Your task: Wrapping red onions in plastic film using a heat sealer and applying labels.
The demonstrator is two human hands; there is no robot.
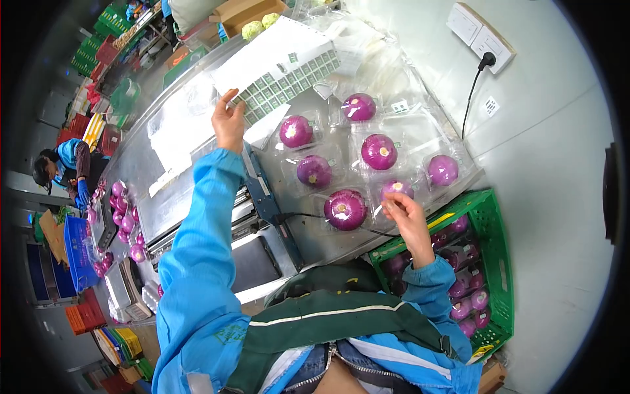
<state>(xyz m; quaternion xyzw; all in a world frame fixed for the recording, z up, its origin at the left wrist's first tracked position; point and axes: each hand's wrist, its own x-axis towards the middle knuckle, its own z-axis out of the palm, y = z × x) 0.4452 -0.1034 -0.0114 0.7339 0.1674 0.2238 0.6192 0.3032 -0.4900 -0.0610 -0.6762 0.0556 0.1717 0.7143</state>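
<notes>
My left hand [228,123] is at the near left edge of a white sheet of small green-and-white stickers [283,87], its fingers closed on the edge. Over to the right, my right hand [409,226] has thumb and fingers pinched together beside a purple onion [398,190]; whatever is between the fingertips is too small to make out. Several more purple onions sit in clear plastic packs on the metal table, among them a large onion [346,210] left of my right hand and another onion [378,152] farther back.
Beside my right forearm stands a green crate [491,262] of packed onions. A flat machine [256,259] with a dark plate is at my left. Loose onions [123,213] lie farther left, near a co-worker [65,164]. A black cord [467,98] hangs from the wall socket.
</notes>
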